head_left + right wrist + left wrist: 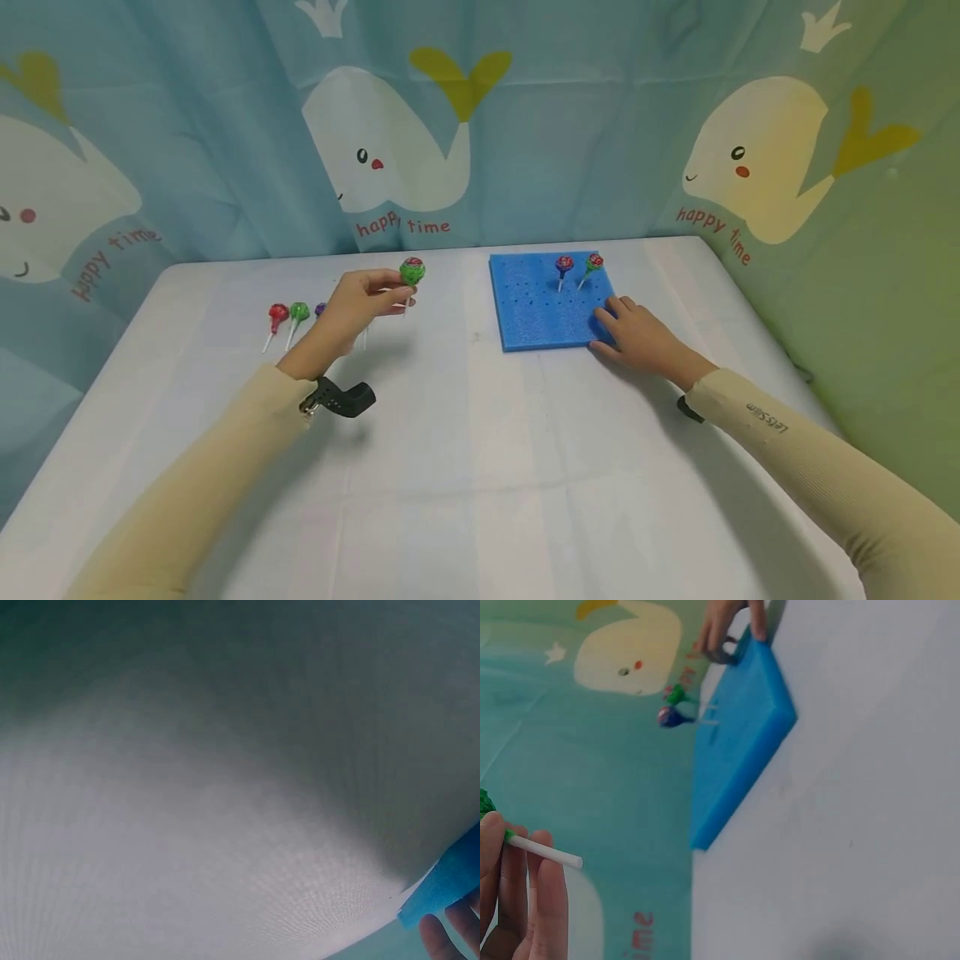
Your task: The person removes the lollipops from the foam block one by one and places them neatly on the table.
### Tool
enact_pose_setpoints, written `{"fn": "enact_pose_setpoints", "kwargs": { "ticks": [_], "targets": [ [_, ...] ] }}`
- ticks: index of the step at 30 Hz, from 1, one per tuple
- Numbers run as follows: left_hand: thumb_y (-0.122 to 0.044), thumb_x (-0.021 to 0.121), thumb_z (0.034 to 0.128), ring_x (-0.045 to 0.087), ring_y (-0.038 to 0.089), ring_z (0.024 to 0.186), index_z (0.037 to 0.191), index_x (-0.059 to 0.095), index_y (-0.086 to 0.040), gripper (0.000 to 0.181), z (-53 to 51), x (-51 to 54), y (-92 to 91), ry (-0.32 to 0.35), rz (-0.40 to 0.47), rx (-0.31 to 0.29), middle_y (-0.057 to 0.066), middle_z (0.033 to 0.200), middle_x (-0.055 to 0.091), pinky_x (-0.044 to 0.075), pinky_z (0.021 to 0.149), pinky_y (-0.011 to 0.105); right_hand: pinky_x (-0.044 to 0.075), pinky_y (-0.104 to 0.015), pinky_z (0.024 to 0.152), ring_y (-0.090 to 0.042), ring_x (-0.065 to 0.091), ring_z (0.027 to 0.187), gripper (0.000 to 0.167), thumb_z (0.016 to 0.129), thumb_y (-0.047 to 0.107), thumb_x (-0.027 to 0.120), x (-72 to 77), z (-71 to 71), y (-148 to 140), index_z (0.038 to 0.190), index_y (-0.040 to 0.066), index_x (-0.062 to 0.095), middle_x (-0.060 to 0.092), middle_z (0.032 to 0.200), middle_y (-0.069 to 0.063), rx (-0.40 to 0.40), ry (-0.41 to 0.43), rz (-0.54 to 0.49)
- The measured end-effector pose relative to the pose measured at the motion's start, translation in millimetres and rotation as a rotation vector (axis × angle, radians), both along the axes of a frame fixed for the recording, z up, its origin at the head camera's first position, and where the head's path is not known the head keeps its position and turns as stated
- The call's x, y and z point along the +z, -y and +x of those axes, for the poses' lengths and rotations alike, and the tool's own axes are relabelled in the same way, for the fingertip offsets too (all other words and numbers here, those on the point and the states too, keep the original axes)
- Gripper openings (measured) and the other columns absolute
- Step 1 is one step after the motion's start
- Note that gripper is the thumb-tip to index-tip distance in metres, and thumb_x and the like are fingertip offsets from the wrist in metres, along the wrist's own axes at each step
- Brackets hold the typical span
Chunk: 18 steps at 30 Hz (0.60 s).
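My left hand [367, 300] pinches a green-wrapped lollipop [412, 271] between thumb and fingers, above the table. In the left wrist view its white stick [547, 851] sticks out from the fingers. My right hand [637, 333] holds the near right corner of a blue foam board [525, 325] dotted with small holes, thumb on one side and fingers on the other. Toward the board's far right, a purple lollipop [564, 263] and a green lollipop [595, 262] stand in it; the green one leans.
On the white table [450, 467], left of my left hand, lie a red lollipop [278, 313], a green lollipop [299, 312] and a purple lollipop [320, 308] partly hidden by that hand. A whale-print curtain [570, 150] hangs behind the table.
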<state>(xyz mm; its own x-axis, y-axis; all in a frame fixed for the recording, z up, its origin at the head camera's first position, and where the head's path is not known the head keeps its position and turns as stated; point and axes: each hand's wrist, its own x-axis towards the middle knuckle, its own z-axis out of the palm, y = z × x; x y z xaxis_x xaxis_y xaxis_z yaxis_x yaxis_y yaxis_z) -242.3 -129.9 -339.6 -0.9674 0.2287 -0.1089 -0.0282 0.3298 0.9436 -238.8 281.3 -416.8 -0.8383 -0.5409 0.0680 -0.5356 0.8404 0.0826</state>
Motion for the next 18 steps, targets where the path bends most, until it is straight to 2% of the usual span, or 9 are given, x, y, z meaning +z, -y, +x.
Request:
{"fn": "enact_pose_setpoints", "kwargs": {
  "ticks": [4,10,14,18],
  "targets": [
    [-0.026,0.060,0.0924,0.063,-0.004,0.083,0.127,0.054,0.000,0.043,5.0,7.4,18.9,0.013,-0.013,0.065,-0.011,0.094,0.064,0.054,0.084,0.020,0.049,-0.051,0.085,-0.037,0.050,0.101,0.050,0.089,0.036,0.062,1.1,0.0,1,0.118,-0.003,0.051,0.050,0.111,-0.024,-0.006,0.010,0.003],
    [-0.026,0.059,0.0930,0.061,-0.009,0.081,0.131,0.049,0.004,0.050,12.9,15.6,47.7,-0.024,-0.021,0.136,-0.022,0.086,0.060,0.052,0.076,0.009,0.049,-0.050,0.081,-0.035,0.050,0.096,0.049,0.089,0.035,0.063,0.4,-0.9,0,0.117,-0.003,0.052,0.050,0.109,-0.023,-0.001,-0.006,-0.001],
    [-0.028,0.060,0.0919,0.060,-0.009,0.080,0.131,0.048,0.005,0.052,16.7,15.8,69.2,-0.037,-0.028,0.185,-0.024,0.086,0.061,0.051,0.074,0.007,0.049,-0.050,0.082,-0.036,0.051,0.097,0.049,0.088,0.035,0.063,-0.5,-1.0,0,0.117,-0.002,0.052,0.050,0.110,-0.023,-0.004,-0.010,0.008],
    [-0.026,0.063,0.0896,0.062,-0.008,0.077,0.120,0.054,-0.002,0.040,19.9,13.2,94.5,-0.026,0.025,0.239,-0.025,0.082,0.063,0.052,0.070,0.007,0.049,-0.051,0.082,-0.036,0.051,0.099,0.049,0.088,0.036,0.063,-0.9,-0.4,1,0.117,-0.002,0.052,0.050,0.110,-0.023,-0.006,-0.004,0.014]
  ]
}}
